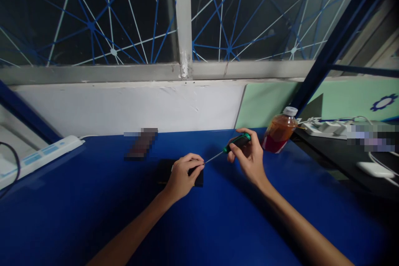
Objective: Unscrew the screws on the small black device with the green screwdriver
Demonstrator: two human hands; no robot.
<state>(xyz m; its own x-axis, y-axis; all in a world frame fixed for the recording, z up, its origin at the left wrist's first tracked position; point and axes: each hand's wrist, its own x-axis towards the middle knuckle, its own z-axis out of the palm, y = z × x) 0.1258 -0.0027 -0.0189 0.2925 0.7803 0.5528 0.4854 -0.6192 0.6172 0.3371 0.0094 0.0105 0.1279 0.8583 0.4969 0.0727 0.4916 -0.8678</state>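
My right hand (249, 153) is closed around the green and black handle of a screwdriver (237, 143). Its thin metal shaft slants down to the left, and the tip meets the fingertips of my left hand (183, 174). Thumb and fingers of that hand are pinched together at the tip; whatever small thing is between them is too small to make out. Beneath the left hand a flat black object (199, 181) lies on the blue table (218, 224), largely covered by the hand and its shadow.
A dark, partly blurred rectangular object (141, 145) lies at the back left. A bottle of orange drink (280, 129) stands behind my right hand. White power strips (46, 156) sit at the left edge and on a black surface at right. A wall and window rise behind.
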